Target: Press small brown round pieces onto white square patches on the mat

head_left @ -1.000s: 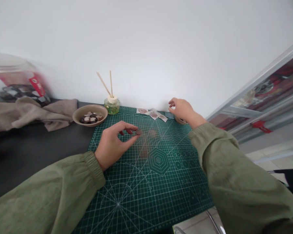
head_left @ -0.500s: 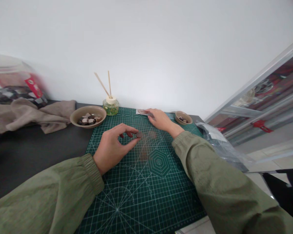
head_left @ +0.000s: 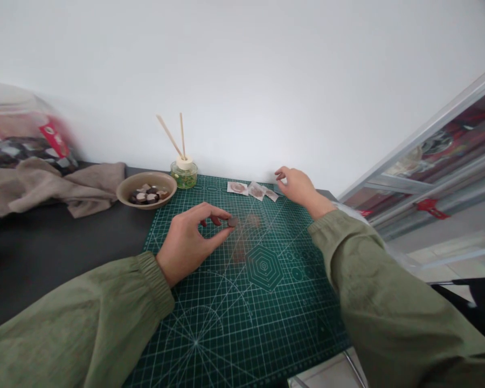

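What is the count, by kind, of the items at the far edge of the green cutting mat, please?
Small white packets: 3
Reed diffuser bottle: 1
Tan bowl of pieces: 1
Total: 5

Matt gridded cutting mat (head_left: pixel 242 318), soft beige cloth (head_left: pixel 64 186), glossy glass diffuser (head_left: pixel 185 175).

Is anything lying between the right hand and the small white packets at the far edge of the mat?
Nothing visible: the right hand hovers just right of the packets, with only bare cutting mat between them.
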The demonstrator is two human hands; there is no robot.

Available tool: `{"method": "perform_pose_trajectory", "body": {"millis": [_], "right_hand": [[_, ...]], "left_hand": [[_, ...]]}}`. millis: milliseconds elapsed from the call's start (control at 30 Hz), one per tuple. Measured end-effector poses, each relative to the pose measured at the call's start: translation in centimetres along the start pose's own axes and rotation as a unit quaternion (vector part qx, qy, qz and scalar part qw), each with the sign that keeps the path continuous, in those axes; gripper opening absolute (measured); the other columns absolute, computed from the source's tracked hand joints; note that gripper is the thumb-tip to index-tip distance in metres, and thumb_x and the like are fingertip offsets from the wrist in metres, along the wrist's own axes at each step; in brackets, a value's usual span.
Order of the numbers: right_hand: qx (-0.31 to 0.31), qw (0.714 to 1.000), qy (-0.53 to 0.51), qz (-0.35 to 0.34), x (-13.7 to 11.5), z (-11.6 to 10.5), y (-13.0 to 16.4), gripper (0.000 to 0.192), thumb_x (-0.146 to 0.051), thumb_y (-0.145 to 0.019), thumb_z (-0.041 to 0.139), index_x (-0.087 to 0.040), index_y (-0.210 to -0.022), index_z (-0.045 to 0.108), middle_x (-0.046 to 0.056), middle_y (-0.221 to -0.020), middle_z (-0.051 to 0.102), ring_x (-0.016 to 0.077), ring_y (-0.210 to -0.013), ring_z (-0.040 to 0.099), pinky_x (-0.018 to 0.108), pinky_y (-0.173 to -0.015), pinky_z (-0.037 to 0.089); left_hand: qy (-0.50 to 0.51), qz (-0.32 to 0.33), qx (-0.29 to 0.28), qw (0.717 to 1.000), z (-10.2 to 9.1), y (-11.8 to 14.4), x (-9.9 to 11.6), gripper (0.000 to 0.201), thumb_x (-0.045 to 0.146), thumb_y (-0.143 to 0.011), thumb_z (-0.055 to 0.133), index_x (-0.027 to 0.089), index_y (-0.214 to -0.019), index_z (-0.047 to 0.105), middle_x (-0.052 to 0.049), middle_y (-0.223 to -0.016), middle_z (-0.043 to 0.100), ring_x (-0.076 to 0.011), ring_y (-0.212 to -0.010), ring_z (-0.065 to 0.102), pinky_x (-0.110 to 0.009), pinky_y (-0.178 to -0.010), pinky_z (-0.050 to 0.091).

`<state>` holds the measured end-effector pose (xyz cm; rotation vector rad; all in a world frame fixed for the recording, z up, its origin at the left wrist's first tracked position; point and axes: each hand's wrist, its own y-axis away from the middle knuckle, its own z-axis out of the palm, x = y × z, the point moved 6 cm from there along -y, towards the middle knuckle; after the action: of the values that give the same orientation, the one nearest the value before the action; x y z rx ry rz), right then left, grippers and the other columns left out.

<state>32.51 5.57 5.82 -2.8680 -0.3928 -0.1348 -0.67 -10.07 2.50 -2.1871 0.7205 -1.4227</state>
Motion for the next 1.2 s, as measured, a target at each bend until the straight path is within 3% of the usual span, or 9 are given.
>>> {"method": "perform_pose_trajectory", "body": {"millis": [100, 367, 933, 1200], "right_hand": [[-0.050, 0.997, 0.056, -0.003, 1.7, 0.5, 0.0, 0.044, -0.045, -0.118, 0.084, -0.021, -0.154, 0.076, 0.014, -0.156, 0.076, 0.0317, -0.133, 0.080, 0.055, -0.112, 0.072], [-0.129, 0.982, 0.132, -0.027, 1.6, 3.0, 0.1, 0.045, -0.045, -0.118, 0.084, -0.020, -0.155, 0.075, 0.015, -0.157, 0.076, 0.0320, -0.133, 0.080, 0.055, -0.113, 0.072], [-0.130, 0.985, 0.108, 0.028, 2.8, 3.2, -0.7, 0.045, -0.045, -0.118, 0.084, -0.021, -0.155, 0.075, 0.014, -0.157, 0.076, 0.0317, -0.133, 0.080, 0.055, -0.112, 0.072], [-0.102, 0.987, 0.117, 0.030, 1.9, 2.6, -0.4, 0.042, -0.045, -0.119, 0.083, -0.022, -0.154, 0.076, 0.014, -0.157, 0.076, 0.0310, -0.132, 0.080, 0.054, -0.112, 0.072]], "left_hand": [[0.000, -0.003, -0.002, 1.000, 0.0, 0.0, 0.0, 0.014, 0.037, -0.102, 0.089, 0.028, -0.113, 0.089, -0.001, -0.097, 0.086, -0.0193, -0.085, 0.077, -0.034, -0.082, 0.064], [-0.008, -0.009, -0.010, 1.000, -0.1, 0.0, 0.0, 0.015, 0.039, -0.103, 0.088, 0.028, -0.113, 0.090, -0.002, -0.097, 0.086, -0.0201, -0.085, 0.076, -0.035, -0.082, 0.065], [-0.003, -0.010, -0.009, 1.000, 0.0, 0.0, 0.2, 0.015, 0.038, -0.104, 0.089, 0.027, -0.114, 0.090, -0.001, -0.096, 0.085, -0.0190, -0.084, 0.074, -0.034, -0.084, 0.065], [-0.005, -0.014, -0.014, 1.000, 0.0, 0.1, 0.1, 0.015, 0.039, -0.104, 0.088, 0.028, -0.114, 0.089, -0.002, -0.097, 0.086, -0.0200, -0.085, 0.076, -0.036, -0.085, 0.067]]}}
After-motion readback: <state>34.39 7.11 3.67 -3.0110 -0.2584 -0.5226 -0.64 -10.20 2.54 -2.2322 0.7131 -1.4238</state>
